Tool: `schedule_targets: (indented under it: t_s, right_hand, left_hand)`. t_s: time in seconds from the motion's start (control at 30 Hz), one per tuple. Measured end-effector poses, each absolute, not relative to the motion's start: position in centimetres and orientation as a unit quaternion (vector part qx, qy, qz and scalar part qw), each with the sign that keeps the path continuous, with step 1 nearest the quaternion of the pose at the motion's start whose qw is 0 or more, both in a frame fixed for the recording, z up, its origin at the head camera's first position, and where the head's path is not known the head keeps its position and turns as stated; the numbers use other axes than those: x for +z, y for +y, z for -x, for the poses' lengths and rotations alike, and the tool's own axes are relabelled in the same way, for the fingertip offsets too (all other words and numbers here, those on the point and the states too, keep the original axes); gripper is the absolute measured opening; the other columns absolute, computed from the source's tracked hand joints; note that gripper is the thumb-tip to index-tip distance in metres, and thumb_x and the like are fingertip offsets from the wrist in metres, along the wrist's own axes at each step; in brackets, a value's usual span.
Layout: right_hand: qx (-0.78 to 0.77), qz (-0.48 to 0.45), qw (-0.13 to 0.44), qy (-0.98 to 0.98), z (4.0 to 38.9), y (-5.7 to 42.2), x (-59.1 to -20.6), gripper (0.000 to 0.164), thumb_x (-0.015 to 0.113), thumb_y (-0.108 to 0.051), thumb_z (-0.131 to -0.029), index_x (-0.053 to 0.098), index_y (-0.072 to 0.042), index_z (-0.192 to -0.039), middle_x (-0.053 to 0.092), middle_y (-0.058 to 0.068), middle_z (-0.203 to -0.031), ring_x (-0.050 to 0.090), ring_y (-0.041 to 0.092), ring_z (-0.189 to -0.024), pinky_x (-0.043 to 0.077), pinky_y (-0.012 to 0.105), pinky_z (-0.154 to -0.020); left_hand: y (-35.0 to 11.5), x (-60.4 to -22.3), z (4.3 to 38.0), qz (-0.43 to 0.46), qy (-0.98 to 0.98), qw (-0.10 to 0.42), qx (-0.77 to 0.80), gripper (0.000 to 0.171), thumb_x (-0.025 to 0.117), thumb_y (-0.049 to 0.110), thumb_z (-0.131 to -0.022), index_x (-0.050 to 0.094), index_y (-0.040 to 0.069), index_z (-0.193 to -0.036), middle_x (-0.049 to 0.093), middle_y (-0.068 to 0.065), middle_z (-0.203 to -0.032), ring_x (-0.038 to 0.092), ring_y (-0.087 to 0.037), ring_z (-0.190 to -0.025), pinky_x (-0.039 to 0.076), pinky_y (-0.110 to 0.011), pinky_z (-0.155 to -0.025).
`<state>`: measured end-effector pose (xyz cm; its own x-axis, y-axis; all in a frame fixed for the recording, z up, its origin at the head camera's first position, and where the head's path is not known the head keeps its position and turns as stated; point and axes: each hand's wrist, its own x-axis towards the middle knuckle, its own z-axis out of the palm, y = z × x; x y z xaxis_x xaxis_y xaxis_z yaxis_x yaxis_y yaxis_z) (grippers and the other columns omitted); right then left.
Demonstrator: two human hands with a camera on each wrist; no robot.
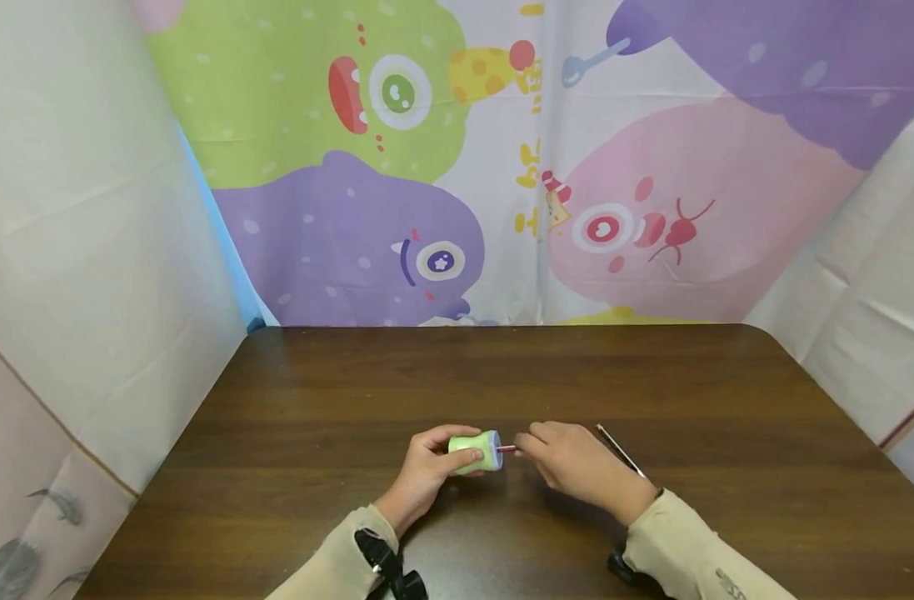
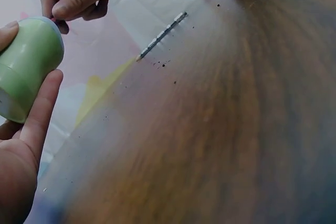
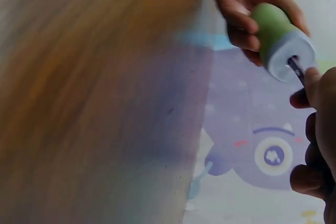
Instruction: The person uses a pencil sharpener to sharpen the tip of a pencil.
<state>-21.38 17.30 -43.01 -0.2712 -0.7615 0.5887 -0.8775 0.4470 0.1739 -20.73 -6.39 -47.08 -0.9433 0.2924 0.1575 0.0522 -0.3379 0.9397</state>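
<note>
My left hand grips a small green pencil sharpener with a pale lavender end, lying on its side above the table. A dark red pencil sticks into the hole in that end, as the right wrist view also shows. Fingers and thumb of my right hand pinch this pencil close to the sharpener; the hand hides most of its length. Beside the right wrist, a second pencil with a patterned dark and silver barrel lies on the table, its bare wooden tip visible in the left wrist view.
The brown wooden table has rounded far corners. Behind it hangs a cartoon-printed curtain, with white cloth at the sides. Dark specks lie on the tabletop near the second pencil.
</note>
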Motion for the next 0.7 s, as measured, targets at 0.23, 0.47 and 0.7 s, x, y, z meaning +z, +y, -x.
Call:
schedule_targets:
  t_s: [0.23,0.47,0.7]
  right_hand:
    - [0.107,-0.491,0.295,-0.813,20.6,16.5,-43.0,0.034,0.035,-0.018,-0.106,0.049,-0.011,-0.076,0.039,-0.008,-0.054,0.028,0.001,-0.045,0.024,0.016,-0.037]
    - [0.271,-0.374,0.099,-0.882,19.8,15.4,-42.1,0.034,0.065,-0.003,-0.09,0.046,-0.014,-0.064,0.032,-0.014,-0.053,0.026,-0.003,-0.047,0.025,0.014,-0.042]
    - [0.483,-0.166,-0.221,-0.831,20.6,15.0,-40.7,0.035,0.054,-0.011,-0.094,0.045,-0.008,-0.06,0.027,-0.01,-0.051,0.022,0.005,-0.044,0.016,0.019,-0.039]
  left_hand:
    - [-6.3,-47.2,20.8,-0.169,0.566,0.079,0.803,0.041,0.071,-0.012,-0.081,0.051,-0.026,-0.113,0.064,-0.008,-0.089,0.065,-0.016,-0.078,0.064,-0.033,-0.067]
    - [-6.5,-47.5,20.8,-0.165,0.561,0.08,0.808,0.023,0.074,-0.011,-0.079,0.074,0.001,-0.099,0.065,-0.008,-0.089,0.065,-0.016,-0.076,0.064,-0.034,-0.066]
    - [-6.5,-47.2,20.8,-0.165,0.573,0.07,0.8,0.032,0.074,-0.013,-0.078,0.06,-0.021,-0.106,0.066,-0.007,-0.087,0.064,-0.015,-0.074,0.063,-0.032,-0.064]
